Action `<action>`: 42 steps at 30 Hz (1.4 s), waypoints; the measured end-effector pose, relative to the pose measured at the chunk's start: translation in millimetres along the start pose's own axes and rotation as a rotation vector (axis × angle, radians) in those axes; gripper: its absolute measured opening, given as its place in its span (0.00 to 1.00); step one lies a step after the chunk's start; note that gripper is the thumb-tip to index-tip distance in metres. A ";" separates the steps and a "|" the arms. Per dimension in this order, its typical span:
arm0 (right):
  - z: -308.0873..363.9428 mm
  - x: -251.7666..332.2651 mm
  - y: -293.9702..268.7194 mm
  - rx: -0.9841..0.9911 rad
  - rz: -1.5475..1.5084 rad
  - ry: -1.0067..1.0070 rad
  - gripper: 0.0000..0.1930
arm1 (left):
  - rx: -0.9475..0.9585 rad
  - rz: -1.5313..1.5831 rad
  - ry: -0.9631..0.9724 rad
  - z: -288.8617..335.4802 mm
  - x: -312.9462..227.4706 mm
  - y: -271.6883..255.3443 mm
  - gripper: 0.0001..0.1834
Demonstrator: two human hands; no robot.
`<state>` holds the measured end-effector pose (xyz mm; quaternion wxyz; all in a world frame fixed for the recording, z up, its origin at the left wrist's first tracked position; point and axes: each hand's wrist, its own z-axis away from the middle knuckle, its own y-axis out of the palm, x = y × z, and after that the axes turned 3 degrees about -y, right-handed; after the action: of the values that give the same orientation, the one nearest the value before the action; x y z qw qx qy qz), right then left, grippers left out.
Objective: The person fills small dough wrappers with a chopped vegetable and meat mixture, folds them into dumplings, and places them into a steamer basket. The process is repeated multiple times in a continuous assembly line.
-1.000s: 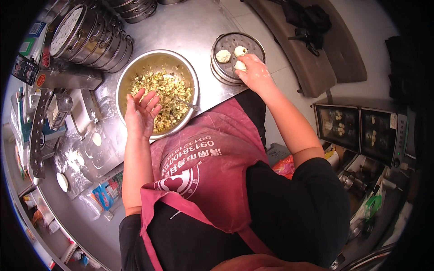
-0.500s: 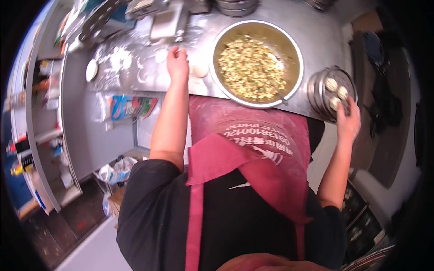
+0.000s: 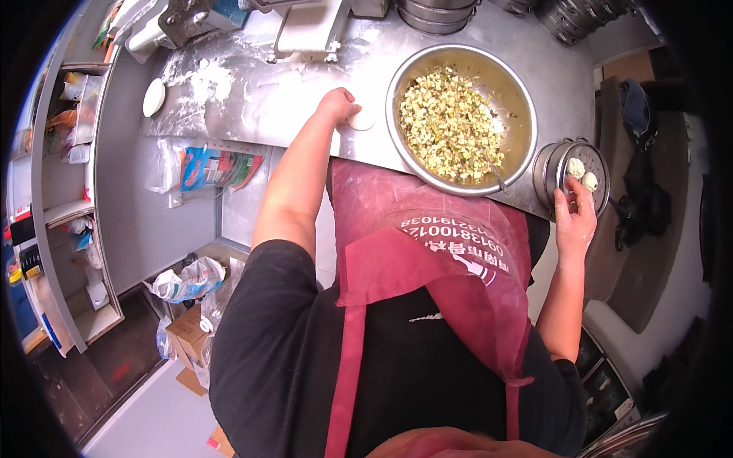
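My left hand [image 3: 337, 106] is over the floured metal table, its fingers closed on the near edge of a pale, round dough wrapper [image 3: 363, 119]. To its right stands a wide metal bowl [image 3: 525, 156] of chopped, yellow-green filling [image 3: 450, 122]. A round metal steamer tray [image 3: 602, 172] is at the table's right edge. Two white, pleated buns [image 3: 576, 168] show in it. My right hand [image 3: 576, 217] reaches over the tray's near rim, fingers apart beside the buns. Those fingers hide part of the tray.
A white dish [image 3: 153, 98] sits at the table's left end by scattered flour. Metal equipment [image 3: 309, 29] stands at the back, with stacked steamers [image 3: 435, 15] beyond the bowl. Shelves [image 3: 95, 153] line the left, and a bench [image 3: 649, 221] is on the right.
My left hand has moved right and its fingers have come to the dough wrapper. My right hand stays at the steamer tray, now lower against its near side. The whole view has shifted.
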<state>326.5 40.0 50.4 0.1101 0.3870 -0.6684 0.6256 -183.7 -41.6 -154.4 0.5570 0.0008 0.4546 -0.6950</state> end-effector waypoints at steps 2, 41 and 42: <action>5.9 -3.2 -2.1 -0.006 0.057 0.031 0.17 | 0.033 -0.136 0.046 -1.4 -17.1 -8.7 0.19; 1.3 -0.9 19.3 0.116 -0.017 -0.046 0.16 | -0.172 -0.227 0.305 21.0 -27.0 3.9 0.19; 0.8 -1.1 19.9 0.119 -0.011 -0.048 0.16 | -0.172 -0.184 0.277 18.4 -23.4 4.7 0.19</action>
<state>314.5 38.0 34.6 0.0744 0.4113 -0.6304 0.6541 -161.9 -35.0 -134.7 0.4211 0.0074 0.5830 -0.6948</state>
